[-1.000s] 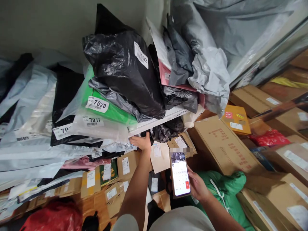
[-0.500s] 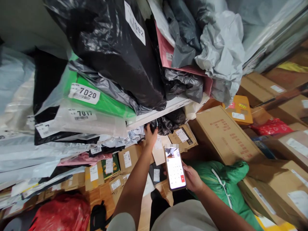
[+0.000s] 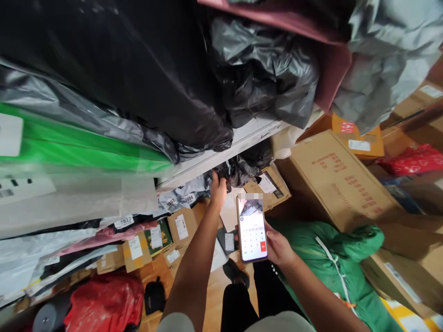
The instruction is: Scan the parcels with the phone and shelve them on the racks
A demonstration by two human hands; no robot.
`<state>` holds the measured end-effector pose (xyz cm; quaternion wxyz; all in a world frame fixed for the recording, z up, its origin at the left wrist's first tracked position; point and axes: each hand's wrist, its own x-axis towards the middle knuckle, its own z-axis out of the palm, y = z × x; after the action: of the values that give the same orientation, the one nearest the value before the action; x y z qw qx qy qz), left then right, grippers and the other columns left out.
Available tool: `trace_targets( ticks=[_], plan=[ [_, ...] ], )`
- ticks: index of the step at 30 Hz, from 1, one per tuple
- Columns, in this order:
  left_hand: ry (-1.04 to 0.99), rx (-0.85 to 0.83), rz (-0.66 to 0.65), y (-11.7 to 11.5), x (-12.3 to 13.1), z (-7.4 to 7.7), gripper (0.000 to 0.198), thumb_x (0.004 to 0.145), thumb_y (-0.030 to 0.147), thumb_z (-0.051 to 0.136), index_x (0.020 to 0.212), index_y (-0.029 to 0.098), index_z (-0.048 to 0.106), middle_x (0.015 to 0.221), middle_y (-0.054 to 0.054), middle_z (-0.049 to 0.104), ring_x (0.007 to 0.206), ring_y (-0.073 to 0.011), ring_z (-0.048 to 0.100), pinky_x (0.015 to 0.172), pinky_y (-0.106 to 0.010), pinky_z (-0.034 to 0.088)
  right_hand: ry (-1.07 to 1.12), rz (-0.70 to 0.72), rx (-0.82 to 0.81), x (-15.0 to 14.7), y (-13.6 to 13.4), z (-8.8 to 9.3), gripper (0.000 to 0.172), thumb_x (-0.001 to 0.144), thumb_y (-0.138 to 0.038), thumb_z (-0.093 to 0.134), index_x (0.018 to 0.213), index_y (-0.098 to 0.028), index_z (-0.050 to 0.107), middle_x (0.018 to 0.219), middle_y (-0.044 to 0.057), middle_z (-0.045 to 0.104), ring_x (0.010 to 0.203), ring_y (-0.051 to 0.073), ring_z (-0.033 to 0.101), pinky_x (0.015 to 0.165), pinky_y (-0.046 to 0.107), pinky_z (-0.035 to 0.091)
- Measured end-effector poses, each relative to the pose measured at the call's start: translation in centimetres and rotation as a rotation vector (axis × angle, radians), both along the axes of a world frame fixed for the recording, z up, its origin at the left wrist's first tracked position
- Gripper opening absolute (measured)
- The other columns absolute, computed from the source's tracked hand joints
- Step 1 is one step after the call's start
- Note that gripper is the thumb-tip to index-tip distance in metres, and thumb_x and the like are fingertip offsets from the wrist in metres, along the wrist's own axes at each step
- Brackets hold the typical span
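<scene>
Gripping lit phone in closed right hand. Left hand at black plastic bag under white shelf; can't tell if pinching or spread.

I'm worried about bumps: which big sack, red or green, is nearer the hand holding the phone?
The green sack with a white tie, beside the right hand; the red sack lies farther off at lower left.

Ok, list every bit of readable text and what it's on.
"7023": bag label.
"004", first digit unclear: second bag label.
"002", first digit unclear: third bag label.
Too small or blurred: screen of the phone, print on the large box, orange packet, shelf edge, remaining labels.
</scene>
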<state>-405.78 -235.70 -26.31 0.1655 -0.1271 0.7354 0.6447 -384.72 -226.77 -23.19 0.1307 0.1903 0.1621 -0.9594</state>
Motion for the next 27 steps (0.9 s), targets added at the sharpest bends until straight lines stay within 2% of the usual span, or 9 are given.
trace_targets(
  ticks=[2, 4, 6, 8, 10, 13, 20, 24, 27],
  plan=[
    [0.123, -0.238, 0.074, -3.0, 0.8, 0.8, 0.038, 0.076, 0.027, 0.064, 0.112, 0.018, 0.064, 0.15, -0.015, 0.036, 0.144, -0.0395, 0.025, 0.117, -0.055, 0.027, -0.021, -0.002, 0.035, -0.6, 0.2, -0.4, 0.071, 0.067, -0.033, 0.076, 0.132, -0.024, 0.05, 0.117, 0.012, 0.073, 0.116, 0.036, 0.065, 0.107, 0.06, 0.039],
    [0.292, -0.582, 0.174, -5.4, 1.5, 1.5, 0.042, 0.078, 0.034, 0.066, 0.118, 0.02, 0.065, 0.159, -0.013, 0.015, 0.146, -0.0435, 0.01, 0.118, -0.06, 0.018, -0.036, -0.005, 0.062, -0.9, 0.3, -0.6, 0.071, 0.066, -0.03, 0.075, 0.132, -0.024, 0.051, 0.117, 0.011, 0.073, 0.118, 0.036, 0.064, 0.108, 0.058, 0.039],
    [0.441, -0.886, 0.225, -6.1, 1.7, 1.7, 0.042, 0.081, 0.036, 0.064, 0.12, 0.02, 0.065, 0.155, -0.015, 0.014, 0.145, -0.0439, 0.013, 0.117, -0.061, 0.017, -0.048, -0.004, 0.076, -0.9, 0.2, -0.5, 0.07, 0.066, -0.029, 0.075, 0.132, -0.025, 0.051, 0.117, 0.01, 0.073, 0.119, 0.035, 0.063, 0.107, 0.057, 0.04],
    [0.484, -1.002, 0.201, -5.3, 1.3, 1.6, 0.036, 0.084, 0.03, 0.06, 0.116, 0.014, 0.065, 0.145, -0.021, 0.027, 0.139, -0.0424, 0.025, 0.115, -0.059, 0.021, -0.057, 0.009, 0.087, -0.6, 0.1, -0.3, 0.068, 0.066, -0.03, 0.074, 0.131, -0.025, 0.053, 0.117, 0.011, 0.073, 0.118, 0.036, 0.063, 0.105, 0.058, 0.041],
    [0.481, -1.014, 0.116, -3.8, 0.6, 1.5, 0.029, 0.084, 0.019, 0.053, 0.108, 0.009, 0.065, 0.13, -0.024, 0.039, 0.129, -0.0409, 0.035, 0.111, -0.059, 0.027, -0.064, 0.041, 0.093, -0.2, -0.1, -0.2, 0.068, 0.067, -0.032, 0.072, 0.132, -0.025, 0.052, 0.117, 0.012, 0.073, 0.117, 0.037, 0.064, 0.103, 0.059, 0.043],
    [0.495, -1.014, 0.006, -2.4, 0.0, 1.5, 0.024, 0.082, 0.01, 0.046, 0.1, 0.008, 0.063, 0.117, -0.023, 0.048, 0.12, -0.0394, 0.039, 0.107, -0.058, 0.032, -0.085, 0.074, 0.092, 0.2, -0.8, -0.2, 0.07, 0.069, -0.035, 0.07, 0.135, -0.026, 0.05, 0.12, 0.013, 0.07, 0.118, 0.039, 0.063, 0.1, 0.06, 0.044],
    [0.588, -0.998, -0.162, -5.1, 1.2, 1.9, 0.023, 0.091, 0.02, 0.043, 0.102, 0.012, 0.062, 0.111, -0.018, 0.053, 0.118, -0.0356, 0.038, 0.106, -0.052, 0.038, -0.087, 0.116, 0.087, -0.8, -3.2, -0.3, 0.069, 0.072, -0.038, 0.066, 0.137, -0.024, 0.047, 0.124, 0.014, 0.068, 0.118, 0.038, 0.063, 0.101, 0.06, 0.043],
    [0.615, -0.911, -0.238, -4.8, 0.2, 2.5, 0.018, 0.082, 0.013, 0.051, 0.094, 0.012, 0.064, 0.108, -0.019, 0.055, 0.119, -0.0369, 0.041, 0.105, -0.052, 0.04, -0.064, 0.12, 0.092, -2.3, -4.9, -0.2, 0.067, 0.07, -0.035, 0.065, 0.134, -0.023, 0.05, 0.125, 0.013, 0.068, 0.118, 0.037, 0.062, 0.101, 0.058, 0.044],
    [0.727, -0.806, -0.333, -4.2, -0.5, 2.9, 0.028, 0.075, 0.011, 0.057, 0.102, 0.014, 0.065, 0.117, -0.018, 0.055, 0.124, -0.0379, 0.04, 0.107, -0.05, 0.04, -0.094, 0.105, 0.14, -3.1, -6.0, 0.2, 0.069, 0.065, -0.038, 0.066, 0.131, -0.023, 0.053, 0.124, 0.012, 0.069, 0.119, 0.039, 0.061, 0.1, 0.058, 0.045]
  ],
)
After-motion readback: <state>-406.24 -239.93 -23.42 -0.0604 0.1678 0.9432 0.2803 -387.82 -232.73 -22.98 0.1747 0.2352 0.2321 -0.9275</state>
